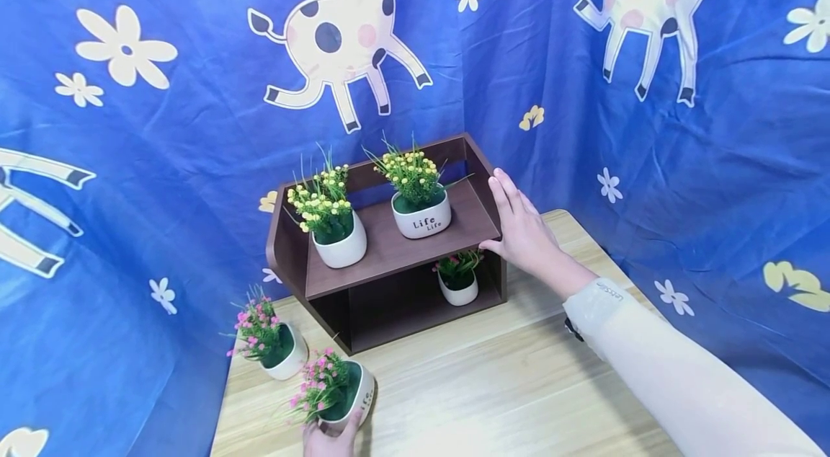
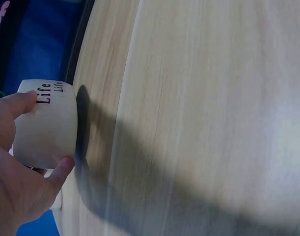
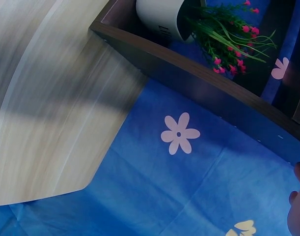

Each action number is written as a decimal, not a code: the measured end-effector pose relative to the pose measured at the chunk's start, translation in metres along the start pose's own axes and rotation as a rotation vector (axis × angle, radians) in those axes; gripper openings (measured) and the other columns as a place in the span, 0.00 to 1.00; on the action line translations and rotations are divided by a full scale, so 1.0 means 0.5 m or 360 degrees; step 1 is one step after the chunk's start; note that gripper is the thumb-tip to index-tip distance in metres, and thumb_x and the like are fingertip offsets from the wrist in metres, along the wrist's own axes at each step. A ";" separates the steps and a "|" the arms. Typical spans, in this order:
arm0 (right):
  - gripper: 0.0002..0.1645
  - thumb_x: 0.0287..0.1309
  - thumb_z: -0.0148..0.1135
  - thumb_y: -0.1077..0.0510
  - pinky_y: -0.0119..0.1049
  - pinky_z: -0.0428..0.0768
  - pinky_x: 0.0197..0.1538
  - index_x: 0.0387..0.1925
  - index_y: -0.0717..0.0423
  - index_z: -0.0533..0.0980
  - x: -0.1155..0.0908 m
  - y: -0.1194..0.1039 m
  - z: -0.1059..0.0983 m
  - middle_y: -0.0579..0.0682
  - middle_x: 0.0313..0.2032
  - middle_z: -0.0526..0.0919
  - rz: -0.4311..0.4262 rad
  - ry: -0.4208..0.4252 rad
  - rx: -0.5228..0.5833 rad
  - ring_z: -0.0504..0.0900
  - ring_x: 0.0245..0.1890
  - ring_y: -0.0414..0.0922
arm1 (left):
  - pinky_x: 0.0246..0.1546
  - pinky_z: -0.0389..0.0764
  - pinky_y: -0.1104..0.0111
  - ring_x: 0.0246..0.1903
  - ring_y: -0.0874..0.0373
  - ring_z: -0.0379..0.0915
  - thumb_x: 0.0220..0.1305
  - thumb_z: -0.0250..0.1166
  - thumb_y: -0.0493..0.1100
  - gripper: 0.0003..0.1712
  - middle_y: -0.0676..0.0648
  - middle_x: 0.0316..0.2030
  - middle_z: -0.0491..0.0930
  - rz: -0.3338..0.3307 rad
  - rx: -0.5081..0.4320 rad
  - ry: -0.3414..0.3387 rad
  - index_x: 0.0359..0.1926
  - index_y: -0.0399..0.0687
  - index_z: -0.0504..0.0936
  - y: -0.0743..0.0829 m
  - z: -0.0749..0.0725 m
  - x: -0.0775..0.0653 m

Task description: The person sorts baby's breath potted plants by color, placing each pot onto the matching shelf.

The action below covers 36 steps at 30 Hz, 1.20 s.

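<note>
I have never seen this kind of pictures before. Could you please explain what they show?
There is no machine: a person works bare-handed. The overview picture comes from a camera on the head; the other two, from wrist cameras. On the table stands a dark shelf: two yellow-flowered pots above, a pink-flowered pot below. Another pink-flowered pot stands to its left. The left hand's grip holds one more pot; the right hand's grip touches the shelf's right side.

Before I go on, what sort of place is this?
Probably a small staged corner set up for recording, though that is a guess: blue cloth printed with spotted animals and flowers hangs behind a wood-grain table, which bears a dark two-level shelf with potted plants.
</note>
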State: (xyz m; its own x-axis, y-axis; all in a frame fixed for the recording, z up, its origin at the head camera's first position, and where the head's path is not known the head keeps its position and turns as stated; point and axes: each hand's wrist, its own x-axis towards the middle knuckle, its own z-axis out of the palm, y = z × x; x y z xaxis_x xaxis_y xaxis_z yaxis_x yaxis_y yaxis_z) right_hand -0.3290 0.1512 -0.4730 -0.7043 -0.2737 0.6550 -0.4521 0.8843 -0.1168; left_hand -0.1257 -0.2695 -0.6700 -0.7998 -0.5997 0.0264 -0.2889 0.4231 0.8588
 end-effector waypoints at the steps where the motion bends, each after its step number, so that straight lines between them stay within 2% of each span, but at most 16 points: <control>1: 0.85 0.32 0.85 0.36 0.48 0.62 0.78 0.80 0.53 0.39 0.000 0.000 0.001 0.52 0.82 0.40 0.0000 0.0000 0.0000 0.53 0.79 0.50 | 0.31 0.77 0.85 0.56 0.23 0.73 0.47 0.81 0.46 0.53 0.19 0.58 0.67 -0.0006 0.0001 -0.0016 0.66 0.24 0.63 0.002 0.001 -0.002; 3: 0.86 0.31 0.85 0.37 0.48 0.62 0.78 0.80 0.53 0.38 -0.001 0.000 0.002 0.52 0.82 0.40 0.0003 0.0001 0.0004 0.54 0.79 0.51 | 0.34 0.86 0.75 0.56 0.21 0.72 0.48 0.80 0.45 0.54 0.19 0.59 0.65 -0.0015 -0.0058 -0.0068 0.67 0.23 0.60 0.006 0.005 -0.004; 5: 0.86 0.31 0.86 0.37 0.49 0.62 0.78 0.80 0.52 0.38 -0.001 0.000 0.003 0.52 0.82 0.40 0.0008 0.0004 0.0014 0.55 0.79 0.51 | 0.41 0.89 0.62 0.56 0.21 0.72 0.48 0.80 0.47 0.55 0.19 0.59 0.65 -0.0009 -0.0016 -0.0089 0.67 0.22 0.60 0.009 0.007 -0.006; 8: 0.86 0.30 0.86 0.38 0.49 0.62 0.78 0.80 0.52 0.38 -0.002 0.000 0.004 0.52 0.82 0.40 0.0014 0.0011 0.0018 0.57 0.78 0.53 | 0.54 0.81 0.46 0.56 0.23 0.72 0.48 0.79 0.52 0.55 0.18 0.57 0.68 0.0020 0.0165 -0.0072 0.65 0.20 0.63 0.017 0.009 -0.008; 10: 0.86 0.31 0.86 0.38 0.48 0.62 0.78 0.80 0.52 0.39 -0.001 0.000 0.003 0.52 0.82 0.40 0.0014 0.0010 0.0023 0.57 0.78 0.53 | 0.57 0.76 0.42 0.55 0.24 0.73 0.47 0.79 0.54 0.55 0.18 0.56 0.71 0.0049 0.0269 -0.0050 0.64 0.20 0.65 0.022 0.011 -0.010; 11: 0.86 0.31 0.86 0.37 0.48 0.61 0.78 0.80 0.52 0.39 -0.001 0.001 0.003 0.52 0.82 0.40 0.0012 0.0008 0.0023 0.56 0.78 0.52 | 0.57 0.75 0.41 0.55 0.25 0.73 0.46 0.79 0.55 0.54 0.19 0.56 0.72 0.0064 0.0292 -0.0040 0.63 0.21 0.66 0.025 0.013 -0.011; 13: 0.85 0.31 0.86 0.37 0.48 0.61 0.78 0.80 0.52 0.39 0.000 0.001 0.003 0.52 0.82 0.40 0.0011 0.0000 0.0024 0.54 0.79 0.51 | 0.56 0.77 0.43 0.54 0.26 0.75 0.47 0.80 0.53 0.54 0.20 0.56 0.71 0.0083 0.0240 -0.0071 0.64 0.22 0.66 0.032 0.017 -0.011; 16: 0.85 0.32 0.85 0.37 0.48 0.61 0.78 0.80 0.53 0.38 0.000 0.002 0.003 0.51 0.82 0.40 0.0011 -0.0009 0.0013 0.52 0.80 0.50 | 0.51 0.84 0.51 0.54 0.28 0.78 0.47 0.81 0.51 0.54 0.21 0.57 0.69 0.0092 0.0109 -0.0154 0.66 0.25 0.65 0.040 0.027 -0.009; 18: 0.85 0.33 0.85 0.36 0.48 0.61 0.78 0.80 0.53 0.38 0.000 0.002 0.003 0.51 0.82 0.39 0.0008 -0.0011 0.0003 0.53 0.79 0.50 | 0.48 0.86 0.54 0.53 0.28 0.79 0.48 0.81 0.51 0.54 0.22 0.58 0.67 0.0092 0.0087 -0.0201 0.66 0.24 0.64 0.046 0.032 -0.008; 25: 0.85 0.32 0.85 0.36 0.48 0.61 0.79 0.80 0.53 0.38 0.002 0.002 0.003 0.52 0.82 0.40 -0.0007 0.0000 -0.0005 0.54 0.79 0.50 | 0.60 0.77 0.44 0.57 0.27 0.75 0.49 0.79 0.60 0.58 0.22 0.58 0.69 0.0102 0.0257 -0.0195 0.66 0.23 0.64 0.071 0.040 -0.010; 31: 0.85 0.31 0.85 0.36 0.49 0.63 0.78 0.80 0.53 0.39 0.002 -0.001 0.001 0.52 0.81 0.40 -0.0004 0.0016 0.0007 0.56 0.78 0.52 | 0.59 0.77 0.43 0.57 0.31 0.75 0.49 0.79 0.58 0.54 0.25 0.58 0.72 0.0168 0.0214 -0.0187 0.65 0.27 0.68 0.090 0.059 -0.013; 36: 0.85 0.31 0.86 0.37 0.49 0.62 0.78 0.80 0.53 0.39 0.000 -0.001 0.000 0.52 0.81 0.41 -0.0005 0.0022 0.0011 0.57 0.78 0.53 | 0.53 0.84 0.49 0.54 0.32 0.78 0.50 0.79 0.55 0.50 0.27 0.58 0.71 0.0224 0.0150 -0.0235 0.65 0.29 0.69 0.104 0.081 -0.015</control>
State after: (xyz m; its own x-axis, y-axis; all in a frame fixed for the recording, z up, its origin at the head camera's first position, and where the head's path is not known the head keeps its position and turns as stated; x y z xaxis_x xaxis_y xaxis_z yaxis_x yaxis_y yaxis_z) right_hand -0.3290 0.1506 -0.4729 -0.6955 -0.2712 0.6654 -0.4580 0.8808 -0.1197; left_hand -0.1560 -0.2153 -0.6464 -0.9022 -0.4269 0.0616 -0.2112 0.5617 0.7999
